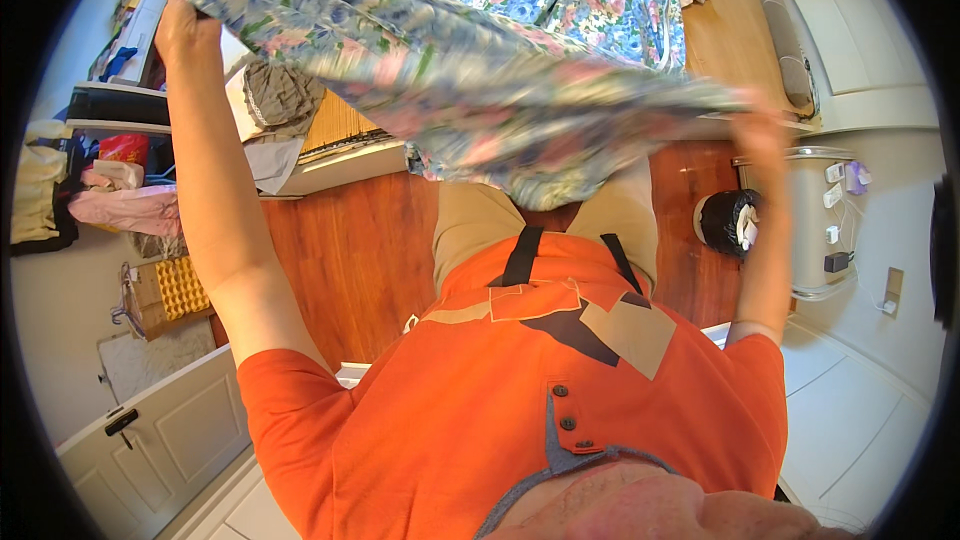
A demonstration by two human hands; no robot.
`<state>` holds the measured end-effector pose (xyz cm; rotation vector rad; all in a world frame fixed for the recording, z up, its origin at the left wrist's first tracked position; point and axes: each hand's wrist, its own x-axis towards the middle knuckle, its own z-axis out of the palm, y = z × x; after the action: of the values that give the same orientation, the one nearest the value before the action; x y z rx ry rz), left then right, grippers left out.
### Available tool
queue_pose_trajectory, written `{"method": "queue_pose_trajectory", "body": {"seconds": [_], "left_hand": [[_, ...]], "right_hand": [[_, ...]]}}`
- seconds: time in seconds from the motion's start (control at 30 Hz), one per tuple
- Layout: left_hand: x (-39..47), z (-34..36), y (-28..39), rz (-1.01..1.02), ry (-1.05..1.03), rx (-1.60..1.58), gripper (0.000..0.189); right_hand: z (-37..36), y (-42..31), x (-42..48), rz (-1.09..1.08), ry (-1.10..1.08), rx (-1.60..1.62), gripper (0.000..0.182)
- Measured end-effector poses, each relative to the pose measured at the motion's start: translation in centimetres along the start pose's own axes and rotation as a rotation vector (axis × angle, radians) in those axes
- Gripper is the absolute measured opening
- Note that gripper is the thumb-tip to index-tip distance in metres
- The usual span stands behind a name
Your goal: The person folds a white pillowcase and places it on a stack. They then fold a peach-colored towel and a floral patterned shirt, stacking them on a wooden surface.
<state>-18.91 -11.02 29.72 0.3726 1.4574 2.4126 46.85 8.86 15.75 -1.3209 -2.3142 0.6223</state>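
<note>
A floral cloth in blue, pink and green stretches between my two hands, blurred by motion and sagging in the middle. At the upper left, my left hand grips one corner. My right hand, also blurred, holds the other end at the right. Beyond the held cloth, a second piece of blue and pink floral fabric lies on the wooden surface. Part of that fabric is hidden behind the cloth in my hands.
A crumpled grey-brown cloth lies on the bed-like platform at left. A lined waste bin stands at right, near a cabinet with plugs and cables. Folded clothes are at far left, above a white door.
</note>
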Motion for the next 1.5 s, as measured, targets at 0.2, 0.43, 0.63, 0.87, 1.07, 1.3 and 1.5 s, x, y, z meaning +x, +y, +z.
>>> {"method": "queue_pose_trajectory", "body": {"seconds": [0.2, 0.43, 0.63, 0.87, 1.07, 1.3, 1.5], "left_hand": [[-3.0, 0.4, -4.1, 0.105, -0.114, -0.027, 0.019], [-14.5, 3.6, -0.7, 0.551, -0.196, 0.099, 0.019], [-17.6, 1.0, -2.6, 0.43, -0.169, 0.121, 0.024], [-16.0, -9.5, -6.1, 0.09, 0.042, 0.03, 0.028], [-15.4, -13.2, -7.7, 0.04, 0.18, 0.016, 0.028], [-15.0, -14.1, -11.9, -0.162, 0.15, 0.145, 0.018], [-17.4, -10.4, -15.5, -0.391, 0.001, 0.044, 0.025]], "right_hand": [[-14.8, -2.0, -7.3, -0.362, 1.012, 0.783, 0.023], [-16.2, -10.1, -13.5, -0.12, 1.591, 0.699, 0.035], [-17.5, -1.5, -15.8, -0.21, 0.989, 0.849, 0.033], [-11.1, -1.9, -12.9, -0.373, 0.557, 0.967, 0.03], [-10.9, -3.2, -12.4, -0.406, 0.281, 1.083, 0.03], [-10.0, -3.2, -12.3, 0.024, 0.212, 0.395, 0.013], [-7.1, -3.5, -12.6, -0.297, 0.034, 0.951, 0.033]]}}
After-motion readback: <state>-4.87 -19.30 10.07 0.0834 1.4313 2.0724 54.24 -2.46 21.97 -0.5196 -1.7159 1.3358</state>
